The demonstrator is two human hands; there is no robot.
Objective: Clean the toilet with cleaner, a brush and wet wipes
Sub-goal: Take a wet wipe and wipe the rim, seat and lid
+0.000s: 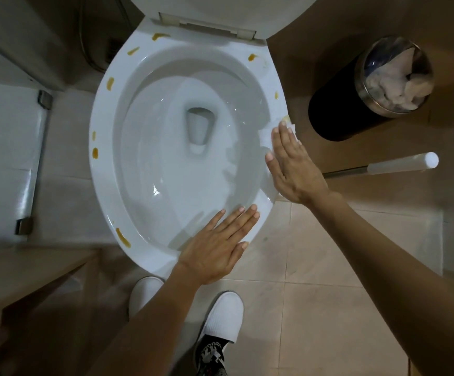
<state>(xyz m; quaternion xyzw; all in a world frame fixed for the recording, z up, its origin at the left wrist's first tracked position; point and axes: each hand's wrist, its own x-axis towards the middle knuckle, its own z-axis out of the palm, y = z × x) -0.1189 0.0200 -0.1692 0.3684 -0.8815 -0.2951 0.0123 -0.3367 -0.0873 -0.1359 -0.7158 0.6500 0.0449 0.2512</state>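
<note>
The white toilet bowl [104, 164] stands open with its lid up, and several yellow-brown stains [95, 153] dot its rim. My right hand [292, 169] lies flat on a white wet wipe [265, 137], pressing it onto the right side of the rim. The wipe shows above and below my fingers. My left hand [217, 245] rests flat, fingers together, on the front right of the rim and holds nothing. A brush handle [399, 165], white-tipped on a metal rod, sticks out to the right of the bowl behind my right hand.
A black bin [339, 115] with a metal rim stands right of the toilet, holding crumpled white paper. A glass shower partition with metal hinges [44, 100] runs along the left. A wooden ledge [30, 272] is at lower left. My white shoes [220, 318] stand on beige floor tiles.
</note>
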